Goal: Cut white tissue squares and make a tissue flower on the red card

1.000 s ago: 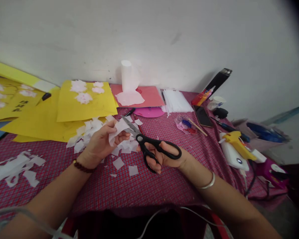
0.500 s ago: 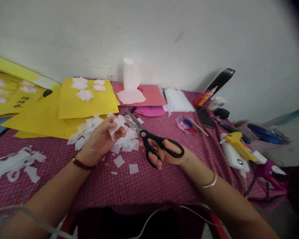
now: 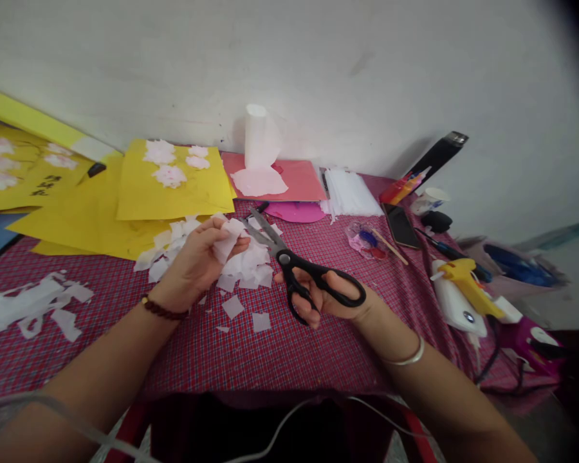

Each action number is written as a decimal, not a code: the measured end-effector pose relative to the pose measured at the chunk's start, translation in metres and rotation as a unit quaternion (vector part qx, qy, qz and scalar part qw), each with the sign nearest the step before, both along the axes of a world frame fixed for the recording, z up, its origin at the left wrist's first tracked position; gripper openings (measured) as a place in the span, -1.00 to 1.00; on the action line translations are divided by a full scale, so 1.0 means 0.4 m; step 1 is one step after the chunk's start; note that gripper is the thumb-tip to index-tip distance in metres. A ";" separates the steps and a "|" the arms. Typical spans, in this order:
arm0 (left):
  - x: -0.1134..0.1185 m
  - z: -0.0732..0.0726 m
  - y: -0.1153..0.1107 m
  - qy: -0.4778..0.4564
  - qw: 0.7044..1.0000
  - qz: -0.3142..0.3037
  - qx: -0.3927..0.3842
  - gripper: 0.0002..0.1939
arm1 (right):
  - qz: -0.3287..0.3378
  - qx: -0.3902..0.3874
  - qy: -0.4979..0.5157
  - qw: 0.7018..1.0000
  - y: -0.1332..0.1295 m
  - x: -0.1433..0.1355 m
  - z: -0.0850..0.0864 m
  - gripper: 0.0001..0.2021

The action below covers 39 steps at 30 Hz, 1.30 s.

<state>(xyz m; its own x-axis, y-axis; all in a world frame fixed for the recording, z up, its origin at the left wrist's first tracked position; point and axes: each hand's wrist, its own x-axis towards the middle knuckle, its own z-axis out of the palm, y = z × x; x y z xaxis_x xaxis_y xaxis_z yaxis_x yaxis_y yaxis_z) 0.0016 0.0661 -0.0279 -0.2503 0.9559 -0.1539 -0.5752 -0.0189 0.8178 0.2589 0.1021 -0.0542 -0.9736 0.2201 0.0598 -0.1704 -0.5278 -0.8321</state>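
Observation:
My left hand (image 3: 200, 257) pinches a small piece of white paper (image 3: 228, 240) between thumb and fingers. The fingers of my right hand (image 3: 318, 296) pass through the handles of black-handled scissors (image 3: 285, 258), whose blades are parted and point up and left, close beside the paper. Beneath and behind my left hand lies a pile of cut white paper pieces (image 3: 251, 267). Two loose squares (image 3: 232, 307) lie on the checked cloth below the pile.
Yellow sheets (image 3: 125, 193) with pale paper flowers lie at back left, paper scraps (image 3: 33, 302) at left. Behind stand a white roll (image 3: 255, 138) and red folder (image 3: 303, 180). A phone (image 3: 401, 225) and yellow glue gun (image 3: 470, 283) lie right.
The paper in my left hand has turned and sits slightly farther from the scissor blades. The whole view has shifted a little. Both hands keep their hold.

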 end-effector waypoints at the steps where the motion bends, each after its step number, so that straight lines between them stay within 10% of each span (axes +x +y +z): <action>1: -0.004 -0.004 0.003 0.012 1.000 0.013 0.003 -0.83 | -0.012 0.015 -0.004 1.000 0.005 0.007 0.005 -0.31; 11: -0.018 0.006 -0.015 0.102 0.993 -0.030 0.055 -0.87 | -0.073 0.225 -0.173 0.956 0.015 0.023 0.054 -0.43; 21: -0.025 0.015 -0.007 0.114 0.989 0.075 0.060 -0.88 | -0.060 0.238 -0.182 0.952 0.019 0.024 0.058 -0.35; 39: -0.008 -0.001 -0.011 0.163 0.985 -0.030 -0.043 -0.82 | -0.099 0.250 -0.193 0.944 0.001 -0.008 0.045 -0.40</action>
<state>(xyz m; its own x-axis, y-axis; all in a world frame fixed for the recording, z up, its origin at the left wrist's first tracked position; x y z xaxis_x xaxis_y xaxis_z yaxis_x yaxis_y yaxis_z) -0.0015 0.0617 -0.0285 -0.2438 0.9572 -0.1561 -0.2799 0.0847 0.9563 0.2555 0.1026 -0.0363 -0.8870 0.4378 -0.1466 0.1428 -0.0416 -0.9889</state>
